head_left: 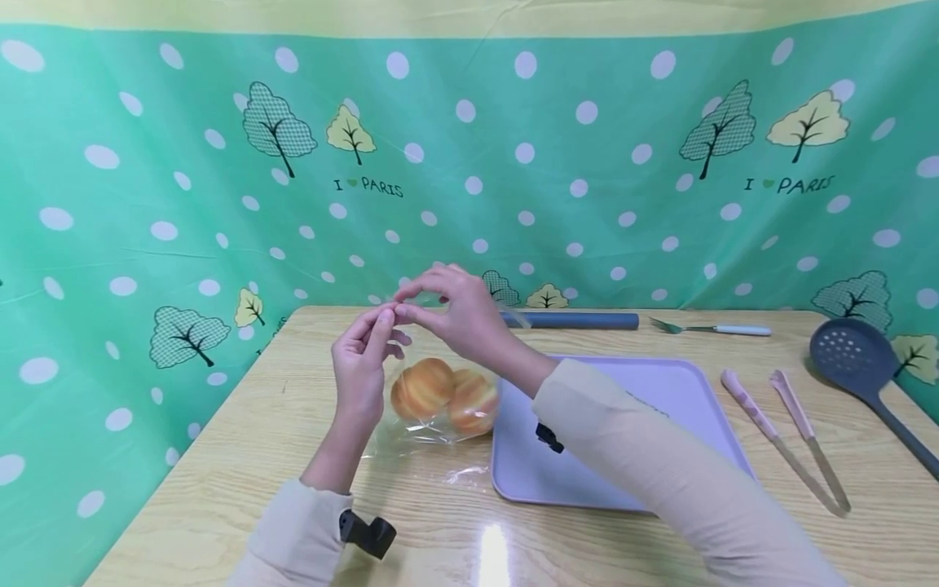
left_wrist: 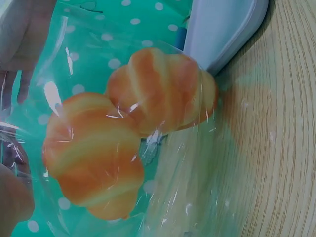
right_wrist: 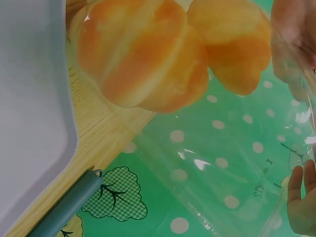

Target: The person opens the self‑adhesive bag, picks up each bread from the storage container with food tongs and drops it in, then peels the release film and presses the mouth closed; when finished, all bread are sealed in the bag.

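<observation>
A clear plastic bag (head_left: 429,432) hangs between both hands with two bread rolls (head_left: 423,390) inside, golden-brown and ridged. My left hand (head_left: 361,359) pinches the bag's upper edge between thumb and forefinger. Close against it, my right hand (head_left: 465,314) pinches the same edge, thumb and forefinger tips meeting beside the left fingertips. In the left wrist view the rolls (left_wrist: 98,158) lean against each other behind the shiny film. From the right wrist the bag (right_wrist: 197,158) looks stretched toward the fingers at the right border. The exact fold at the fingertips is too small to tell.
Under the right forearm lies a lilac tray (head_left: 528,481). A dark grey cylindrical rod (head_left: 587,320) and a fork (head_left: 711,329) line the table's back edge. Tongs (head_left: 795,440) with pink tips and a black slotted ladle (head_left: 854,359) lie at the right.
</observation>
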Tool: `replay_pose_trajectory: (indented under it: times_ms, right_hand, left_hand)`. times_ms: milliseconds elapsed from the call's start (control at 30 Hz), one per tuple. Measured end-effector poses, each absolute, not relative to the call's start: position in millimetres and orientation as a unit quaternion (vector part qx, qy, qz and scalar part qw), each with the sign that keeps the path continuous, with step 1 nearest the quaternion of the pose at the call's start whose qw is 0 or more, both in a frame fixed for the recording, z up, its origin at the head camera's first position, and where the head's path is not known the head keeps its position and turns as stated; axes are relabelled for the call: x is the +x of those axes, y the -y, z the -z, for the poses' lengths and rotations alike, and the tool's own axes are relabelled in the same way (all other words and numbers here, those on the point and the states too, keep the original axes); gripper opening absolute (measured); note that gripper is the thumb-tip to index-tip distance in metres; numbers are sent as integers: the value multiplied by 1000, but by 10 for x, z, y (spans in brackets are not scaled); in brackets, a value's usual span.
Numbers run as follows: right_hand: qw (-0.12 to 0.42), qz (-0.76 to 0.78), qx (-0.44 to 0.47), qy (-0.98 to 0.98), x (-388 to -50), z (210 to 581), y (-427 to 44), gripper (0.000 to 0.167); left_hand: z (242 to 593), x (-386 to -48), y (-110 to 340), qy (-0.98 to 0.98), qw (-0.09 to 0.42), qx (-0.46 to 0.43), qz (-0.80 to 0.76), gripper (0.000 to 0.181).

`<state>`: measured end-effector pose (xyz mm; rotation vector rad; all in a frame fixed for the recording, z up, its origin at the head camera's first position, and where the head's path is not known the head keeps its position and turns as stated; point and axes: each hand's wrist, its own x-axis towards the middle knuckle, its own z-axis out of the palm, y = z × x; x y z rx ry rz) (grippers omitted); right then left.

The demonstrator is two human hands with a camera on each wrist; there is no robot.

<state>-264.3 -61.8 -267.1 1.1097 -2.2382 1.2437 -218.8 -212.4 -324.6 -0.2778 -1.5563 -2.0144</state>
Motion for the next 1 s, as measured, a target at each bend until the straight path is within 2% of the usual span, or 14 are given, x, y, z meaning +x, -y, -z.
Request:
replay_pose_trajectory:
  times_ms: [333,467,767,1000]
  right_hand:
    - [137,-467,373,790,-2632,2655,584,11]
    - [141,-458,365,798,-2624,2645,577,9]
    - [123,-463,365,799,-2620,2630,559,10]
    - [66,-512,328,792,-2636,2636,538,14]
  left_hand:
    - [3267,-2182,2147,639,322,-130,686,16]
    - [3273,-2185,2134,659,333,-125,663,21]
    - [3271,-2171,2112,665,321,-128,662,20]
    - [3246,-2173,2091,661,313,-134,668,22]
